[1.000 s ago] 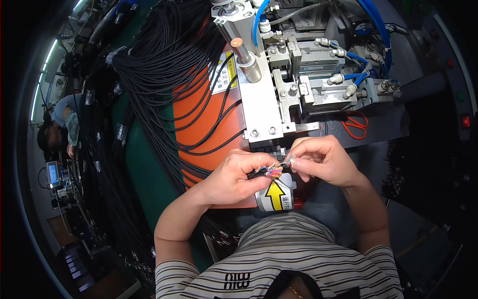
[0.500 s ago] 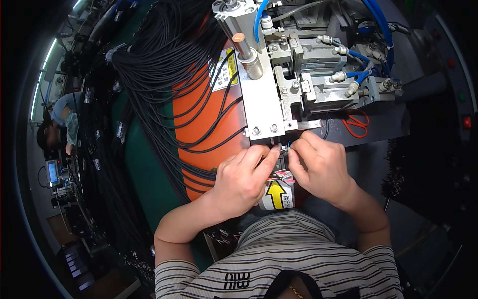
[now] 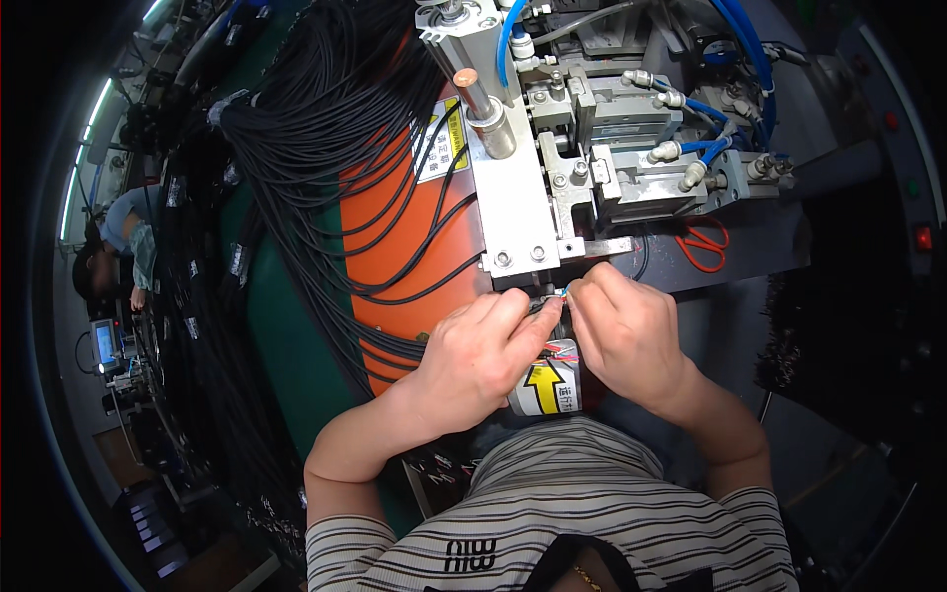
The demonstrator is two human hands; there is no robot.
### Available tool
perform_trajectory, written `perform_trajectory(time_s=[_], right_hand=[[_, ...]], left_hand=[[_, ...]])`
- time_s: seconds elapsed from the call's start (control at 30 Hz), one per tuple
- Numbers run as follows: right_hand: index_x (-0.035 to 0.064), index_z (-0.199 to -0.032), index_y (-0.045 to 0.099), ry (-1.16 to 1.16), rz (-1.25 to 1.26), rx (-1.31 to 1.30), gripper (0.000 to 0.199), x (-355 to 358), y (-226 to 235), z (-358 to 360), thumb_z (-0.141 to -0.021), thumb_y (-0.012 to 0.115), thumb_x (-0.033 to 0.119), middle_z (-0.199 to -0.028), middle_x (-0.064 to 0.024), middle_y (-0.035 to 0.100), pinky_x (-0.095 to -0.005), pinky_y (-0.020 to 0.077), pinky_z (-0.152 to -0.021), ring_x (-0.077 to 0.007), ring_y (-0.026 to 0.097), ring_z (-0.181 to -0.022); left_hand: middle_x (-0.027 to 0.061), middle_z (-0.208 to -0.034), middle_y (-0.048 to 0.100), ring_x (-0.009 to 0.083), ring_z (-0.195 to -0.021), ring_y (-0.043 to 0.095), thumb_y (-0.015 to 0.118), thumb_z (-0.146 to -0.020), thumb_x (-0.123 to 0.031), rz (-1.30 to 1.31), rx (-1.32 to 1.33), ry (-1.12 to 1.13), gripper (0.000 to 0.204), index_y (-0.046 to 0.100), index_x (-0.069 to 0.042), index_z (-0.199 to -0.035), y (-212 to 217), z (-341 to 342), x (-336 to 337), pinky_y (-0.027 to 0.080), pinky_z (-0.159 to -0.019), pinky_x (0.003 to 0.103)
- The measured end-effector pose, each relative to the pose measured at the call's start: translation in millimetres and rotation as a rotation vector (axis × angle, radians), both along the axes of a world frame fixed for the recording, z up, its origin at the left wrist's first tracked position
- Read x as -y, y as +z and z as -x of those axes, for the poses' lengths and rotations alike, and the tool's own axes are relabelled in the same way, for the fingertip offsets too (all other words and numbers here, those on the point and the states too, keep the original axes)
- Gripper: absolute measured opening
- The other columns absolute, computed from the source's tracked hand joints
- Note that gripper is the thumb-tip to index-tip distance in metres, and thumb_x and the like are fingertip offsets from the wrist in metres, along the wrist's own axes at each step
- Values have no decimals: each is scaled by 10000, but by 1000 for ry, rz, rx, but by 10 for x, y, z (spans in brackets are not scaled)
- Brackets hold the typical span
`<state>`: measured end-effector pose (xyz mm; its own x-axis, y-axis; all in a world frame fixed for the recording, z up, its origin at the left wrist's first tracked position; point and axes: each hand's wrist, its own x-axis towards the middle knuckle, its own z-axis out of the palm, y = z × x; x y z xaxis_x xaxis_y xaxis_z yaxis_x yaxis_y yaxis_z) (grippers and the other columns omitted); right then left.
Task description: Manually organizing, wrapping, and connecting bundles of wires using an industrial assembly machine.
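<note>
My left hand (image 3: 478,355) is closed in a pinch, thumb and forefinger stretched toward the machine's front edge. Its fingertips hold the end of a black cable, mostly hidden by the hand. My right hand (image 3: 626,326) pinches thin coloured wires (image 3: 561,293) that come out between the fingertips of both hands, bluish and white. The two hands nearly touch. Just below the fingertips, more red and white wire ends (image 3: 562,349) lie above a white label with a yellow arrow (image 3: 545,387). Right in front of the hands stands the metal pneumatic fixture (image 3: 513,212).
A large bundle of black cables (image 3: 316,128) spreads over an orange panel (image 3: 395,232) and green surface at left. Red-handled scissors (image 3: 702,245) lie on the dark ledge at right. Blue air hoses (image 3: 755,49) curve over the fixture. Another person (image 3: 123,232) works at far left.
My right fingertips have moved slightly left and closed in on my left ones. The blue wire that stood up between them is now mostly covered, and fewer of the wire ends below show.
</note>
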<state>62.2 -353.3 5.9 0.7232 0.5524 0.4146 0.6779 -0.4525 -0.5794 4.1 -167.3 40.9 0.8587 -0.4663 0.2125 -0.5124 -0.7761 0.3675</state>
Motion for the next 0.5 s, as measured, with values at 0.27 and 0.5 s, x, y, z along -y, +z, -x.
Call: perform_trajectory(time_s=[0.27, 0.5], right_hand=[[32, -819, 616, 134, 130, -51, 62, 66, 34, -179, -785, 650, 70, -773, -63, 588, -338, 485, -482, -222, 602, -530], [25, -840, 639, 21, -41, -92, 75, 8, 74, -101, -791, 659, 78, -735, -114, 645, -382, 490, -517, -293, 637, -603]], left_hand=[[82, -848, 500, 209, -754, 558, 609, -727, -84, -226, -12, -57, 437, 609, 50, -1143, 160, -78, 79, 482, -610, 310], [104, -923, 554, 236, -783, 577, 643, -670, -46, -150, -24, 15, 465, 632, 1, -1133, 103, -63, 18, 489, -643, 335]])
